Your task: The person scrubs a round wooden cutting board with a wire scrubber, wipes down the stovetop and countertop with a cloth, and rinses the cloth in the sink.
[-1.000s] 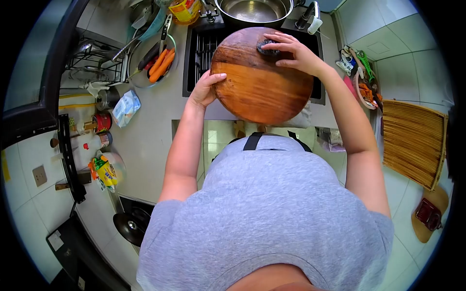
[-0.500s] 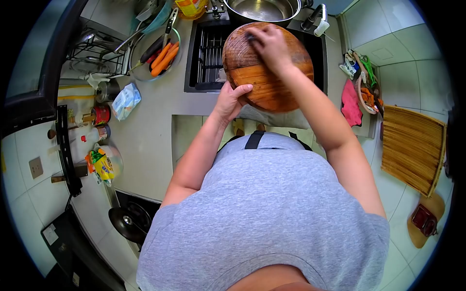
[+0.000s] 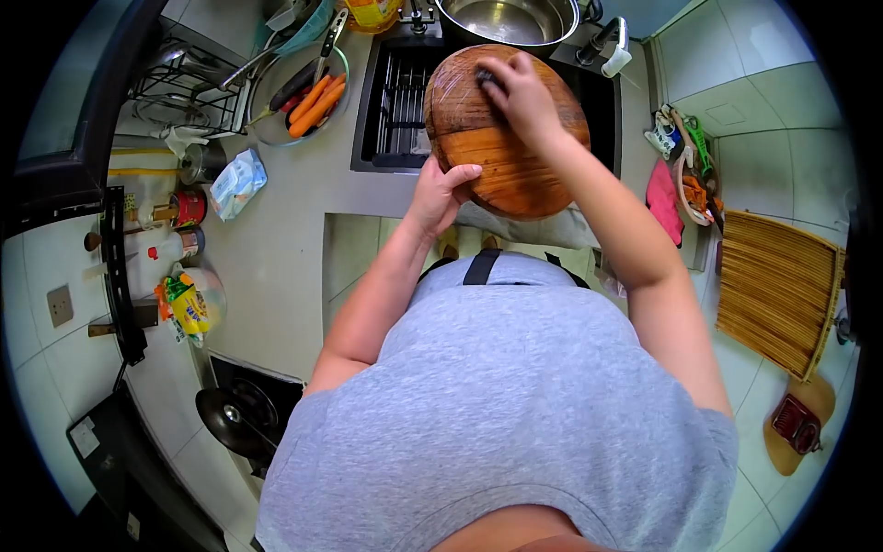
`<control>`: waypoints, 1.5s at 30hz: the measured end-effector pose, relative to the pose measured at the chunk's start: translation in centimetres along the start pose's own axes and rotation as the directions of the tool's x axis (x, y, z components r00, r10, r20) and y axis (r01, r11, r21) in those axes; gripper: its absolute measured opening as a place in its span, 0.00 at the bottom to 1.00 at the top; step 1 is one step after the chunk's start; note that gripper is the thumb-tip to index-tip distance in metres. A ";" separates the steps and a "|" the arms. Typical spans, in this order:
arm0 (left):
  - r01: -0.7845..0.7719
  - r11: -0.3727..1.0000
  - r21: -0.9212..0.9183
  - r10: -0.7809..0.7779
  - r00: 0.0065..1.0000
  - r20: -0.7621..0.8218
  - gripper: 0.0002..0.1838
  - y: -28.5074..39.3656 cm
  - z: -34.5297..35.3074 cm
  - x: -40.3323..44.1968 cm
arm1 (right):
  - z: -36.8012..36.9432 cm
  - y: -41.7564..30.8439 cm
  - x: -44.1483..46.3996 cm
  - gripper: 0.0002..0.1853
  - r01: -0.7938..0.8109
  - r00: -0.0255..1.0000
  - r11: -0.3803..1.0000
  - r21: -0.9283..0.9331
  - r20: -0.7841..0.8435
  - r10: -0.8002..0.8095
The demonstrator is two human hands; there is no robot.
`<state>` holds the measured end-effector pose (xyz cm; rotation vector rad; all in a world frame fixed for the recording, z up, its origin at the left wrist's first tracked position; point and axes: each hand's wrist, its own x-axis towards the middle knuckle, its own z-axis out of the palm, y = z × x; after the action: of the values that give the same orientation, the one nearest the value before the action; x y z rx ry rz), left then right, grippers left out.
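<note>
At the far left, a wall socket (image 3: 60, 305) sits in pale tiles. Next come a dark pan (image 3: 225, 423) low down, a wire rack (image 3: 189, 97) higher up and a red can (image 3: 190, 209) between them. On the grey counter (image 3: 267, 276) lies a blue-and-white packet (image 3: 238, 184); just beyond it, a clear bowl (image 3: 284, 143) holds orange carrots (image 3: 317, 109), a dark purple vegetable (image 3: 292, 89) and a dark-handled utensil (image 3: 336, 32).

In the middle, the left hand (image 3: 437, 195) grips the lower left edge of a round wooden board (image 3: 506, 170), thumb on top. The board is held over the black sink (image 3: 364, 138), overlapping its front edge, with pale streaks on its upper left. The right hand (image 3: 526, 99) is closed around a small dark scrubber (image 3: 489, 77) against the board's upper half. A wide metal pot (image 3: 506, 18) sits behind the board.

To the right stand a dark tap (image 3: 602, 41), then a pink cloth (image 3: 664, 204) and, farthest over, a slatted brown mat (image 3: 782, 285).
</note>
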<state>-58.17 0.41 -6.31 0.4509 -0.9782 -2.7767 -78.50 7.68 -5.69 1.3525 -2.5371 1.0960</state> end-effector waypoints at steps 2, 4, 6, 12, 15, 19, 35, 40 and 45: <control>-0.001 1.000 0.003 0.001 1.000 -0.009 0.30 -0.1 -0.2 0.1 | -0.6 -4.0 -2.3 0.20 0.152 0.986 0.988 0.041 0.066 -0.154; -0.009 1.000 0.029 0.011 0.999 -0.052 0.30 -0.1 -0.2 0.1 | -0.4 -6.6 -3.2 0.21 0.258 0.964 0.957 0.134 0.022 -0.263; 0.013 0.998 0.059 -0.009 0.998 -0.061 0.30 -0.1 -0.1 -0.1 | -0.4 -5.4 -1.6 0.20 0.215 0.976 0.975 0.055 0.033 -0.217; 0.026 0.996 0.086 -0.019 0.996 -0.085 0.29 -1.0 -0.6 -0.2 | -0.1 -4.4 -1.0 0.16 0.122 0.991 0.992 0.024 0.055 -0.123; 0.015 0.993 0.118 -0.004 0.995 -0.099 0.30 -1.1 -0.2 0.1 | 0.8 -7.2 -1.1 0.12 0.317 0.948 0.946 0.062 0.023 -0.319; 0.050 0.992 0.116 -0.038 0.994 -0.104 0.31 -1.6 0.0 -0.6 | 3.0 -2.6 2.7 0.10 0.101 0.994 0.995 0.000 -0.046 -0.101; -0.050 0.999 0.017 0.053 0.968 -0.244 0.27 -0.5 -2.9 -0.5 | 5.6 -7.9 -3.1 0.13 -0.002 0.996 0.980 0.200 0.087 -0.015; -0.053 0.998 -0.020 0.046 0.969 -0.243 0.26 -0.4 -3.5 -1.3 | 6.1 0.9 -0.7 0.14 -0.176 0.983 0.982 -0.065 0.033 0.179; -0.100 0.992 0.082 0.115 0.972 -0.205 0.27 -0.3 -3.3 -1.3 | 5.4 -1.6 -2.7 0.13 0.002 0.999 0.996 -0.086 0.039 0.001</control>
<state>-55.85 -0.93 -8.61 0.6649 -1.0213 -2.5428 -74.30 5.66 -9.83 1.3666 -2.5782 0.9581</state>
